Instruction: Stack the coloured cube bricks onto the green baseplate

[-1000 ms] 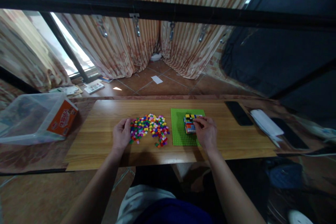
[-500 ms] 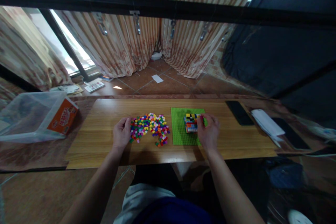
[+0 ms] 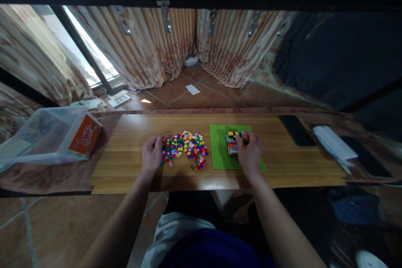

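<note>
A small build of toy bricks [image 3: 232, 147], yellow and black on top with red, white and blue below, stands on a green baseplate [image 3: 219, 157]. My right hand [image 3: 250, 153] is closed at its right end, thumb and fingers on the bricks, hiding that side. Any loose brick in its fingertips is too small to make out. To the left lies a spread pile of tiny coloured bricks [image 3: 189, 144]. Against the pile's left edge rests my left hand [image 3: 152, 153], thumb up and fingers curled together. What its fingers hold, if anything, is hidden.
Both hands work over a long wooden table [image 3: 125, 171]. At its right end lies a black phone [image 3: 297, 130], with a white object [image 3: 334, 142] and another dark slab [image 3: 367, 156] beyond. A clear plastic box [image 3: 52, 134] with an orange label stands left of the table.
My right hand has shifted from the top front of the build to its right end, uncovering more of the front. The left hand stays by the pile. The whole view has tilted slightly.
</note>
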{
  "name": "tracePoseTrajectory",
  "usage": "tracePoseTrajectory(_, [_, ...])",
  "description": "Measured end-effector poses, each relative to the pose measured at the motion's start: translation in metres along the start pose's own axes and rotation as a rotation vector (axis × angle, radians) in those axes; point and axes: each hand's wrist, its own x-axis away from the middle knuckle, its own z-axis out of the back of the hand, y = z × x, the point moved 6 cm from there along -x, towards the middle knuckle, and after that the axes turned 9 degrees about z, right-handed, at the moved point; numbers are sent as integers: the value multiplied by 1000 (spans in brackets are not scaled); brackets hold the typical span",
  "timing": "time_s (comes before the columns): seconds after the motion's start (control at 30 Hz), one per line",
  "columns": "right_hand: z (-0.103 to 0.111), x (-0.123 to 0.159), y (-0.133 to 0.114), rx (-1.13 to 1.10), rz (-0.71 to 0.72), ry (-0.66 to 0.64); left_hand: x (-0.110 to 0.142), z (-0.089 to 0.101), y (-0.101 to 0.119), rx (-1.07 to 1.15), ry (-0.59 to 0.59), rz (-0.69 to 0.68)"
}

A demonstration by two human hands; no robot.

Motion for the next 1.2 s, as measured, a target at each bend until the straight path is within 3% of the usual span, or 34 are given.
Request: tracePoseTrajectory(1.2, [-2, 16, 13, -101, 9, 29, 1, -1, -1, -1, -5, -18])
